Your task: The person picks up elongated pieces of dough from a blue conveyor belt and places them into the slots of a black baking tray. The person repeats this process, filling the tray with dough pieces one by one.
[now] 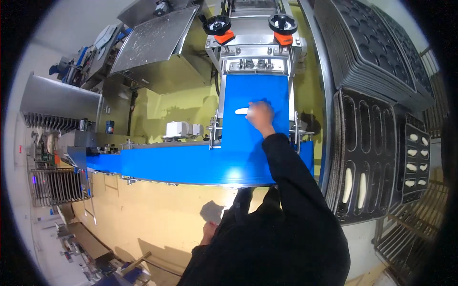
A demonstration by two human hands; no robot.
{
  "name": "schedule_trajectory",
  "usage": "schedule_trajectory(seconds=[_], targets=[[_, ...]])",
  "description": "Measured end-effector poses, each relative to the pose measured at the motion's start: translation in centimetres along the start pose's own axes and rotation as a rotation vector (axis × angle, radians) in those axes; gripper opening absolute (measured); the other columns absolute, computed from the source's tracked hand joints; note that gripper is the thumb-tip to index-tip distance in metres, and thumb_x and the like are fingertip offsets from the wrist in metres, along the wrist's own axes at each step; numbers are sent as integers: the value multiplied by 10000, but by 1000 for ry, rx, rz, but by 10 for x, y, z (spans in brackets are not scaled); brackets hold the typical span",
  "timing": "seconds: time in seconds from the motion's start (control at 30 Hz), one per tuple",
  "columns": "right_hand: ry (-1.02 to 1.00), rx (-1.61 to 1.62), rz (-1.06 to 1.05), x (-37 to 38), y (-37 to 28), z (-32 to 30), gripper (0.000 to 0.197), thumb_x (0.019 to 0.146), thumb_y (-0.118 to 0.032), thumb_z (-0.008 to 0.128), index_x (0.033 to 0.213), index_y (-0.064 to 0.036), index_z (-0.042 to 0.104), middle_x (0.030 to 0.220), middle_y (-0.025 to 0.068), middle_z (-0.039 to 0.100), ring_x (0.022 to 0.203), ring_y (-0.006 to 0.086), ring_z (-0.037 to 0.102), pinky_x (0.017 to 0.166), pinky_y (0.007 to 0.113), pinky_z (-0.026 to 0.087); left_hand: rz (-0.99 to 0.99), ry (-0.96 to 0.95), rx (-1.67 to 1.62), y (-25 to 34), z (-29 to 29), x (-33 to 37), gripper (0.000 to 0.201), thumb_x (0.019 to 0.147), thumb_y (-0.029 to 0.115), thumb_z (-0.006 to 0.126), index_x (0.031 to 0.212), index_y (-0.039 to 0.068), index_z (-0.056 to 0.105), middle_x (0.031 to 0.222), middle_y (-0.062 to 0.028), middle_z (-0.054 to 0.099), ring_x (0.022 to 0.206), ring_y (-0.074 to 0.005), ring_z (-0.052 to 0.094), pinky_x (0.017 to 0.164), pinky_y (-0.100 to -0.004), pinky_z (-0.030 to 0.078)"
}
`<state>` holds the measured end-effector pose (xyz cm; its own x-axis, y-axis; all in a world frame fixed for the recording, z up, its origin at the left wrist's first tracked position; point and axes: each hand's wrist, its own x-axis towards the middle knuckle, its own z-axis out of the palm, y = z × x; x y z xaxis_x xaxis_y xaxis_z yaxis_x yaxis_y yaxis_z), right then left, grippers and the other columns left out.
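On the blue conveyor belt [234,93] lies a short, pale dough roll [242,111]. My right hand [261,116] reaches over the belt from below, its fingers closed at the roll's right end, which they hide; the hand is slightly blurred. Low beside my body hangs my left hand [209,232], away from the belt. Its fingers look curled, and nothing shows in them. To the right, a dark baking tray [352,93] with long moulds holds two long dough pieces [362,190] in its nearer moulds.
A wider blue belt [181,164] crosses in front of me toward the left. Two black handwheels [282,23] top the metal machine ahead. Stacked trays [377,43] stand at the far right, and a smaller tray [416,133] holds several short dough pieces. A steel rail runs beside the trays.
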<state>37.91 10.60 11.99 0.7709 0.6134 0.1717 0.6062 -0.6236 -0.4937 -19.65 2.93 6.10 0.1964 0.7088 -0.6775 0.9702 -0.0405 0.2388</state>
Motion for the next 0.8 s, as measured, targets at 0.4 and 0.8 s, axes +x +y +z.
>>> schedule_trajectory(seconds=[0.4,0.8], targets=[[11,2154,425,-151,31,-181,392,925,-286,489,1206,-15,460,901,33,545,772,122,549,693,305,478,386,-116,91,14,25,134,252,673,285,701,728,57,612,665,-89,625,652,-211,605,613,-331,478],[804,-152,493,-312,211,-426,392,906,-222,477,1257,-49,473,1040,210,539,950,337,535,874,376,415,697,-273,69,118,58,168,193,696,227,674,706,59,580,650,-79,607,638,-212,597,604,-330,473]])
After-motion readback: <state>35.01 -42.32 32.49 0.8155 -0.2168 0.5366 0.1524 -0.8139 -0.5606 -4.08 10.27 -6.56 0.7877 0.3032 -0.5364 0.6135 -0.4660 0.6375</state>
